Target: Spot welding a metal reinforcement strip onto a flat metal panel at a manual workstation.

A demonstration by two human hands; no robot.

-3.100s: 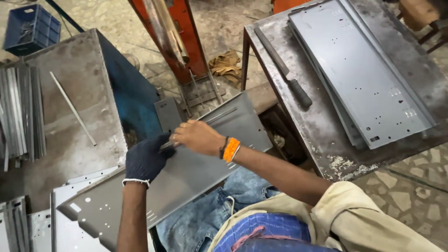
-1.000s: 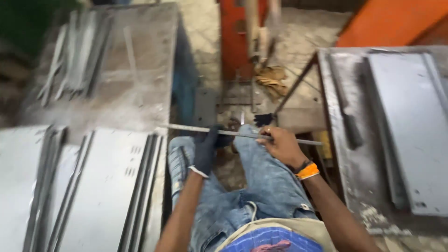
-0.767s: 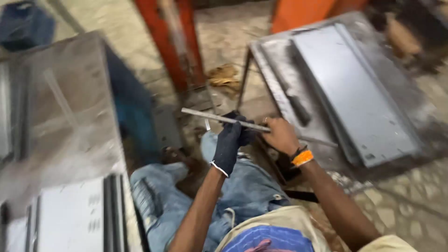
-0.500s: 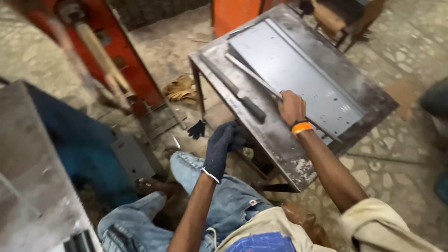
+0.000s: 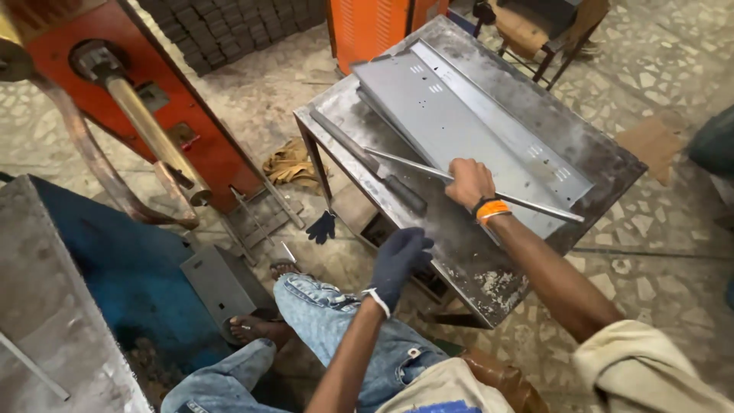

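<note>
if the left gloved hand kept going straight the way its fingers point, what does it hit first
Most likely the near edge of the metal table. The left hand in its dark glove points up and right, already close to that edge. Farther along the line lies the dark bar on the tabletop, though depth is hard to judge.

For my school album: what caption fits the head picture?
Right hand lays a thin metal strip on a grey panel.
</note>
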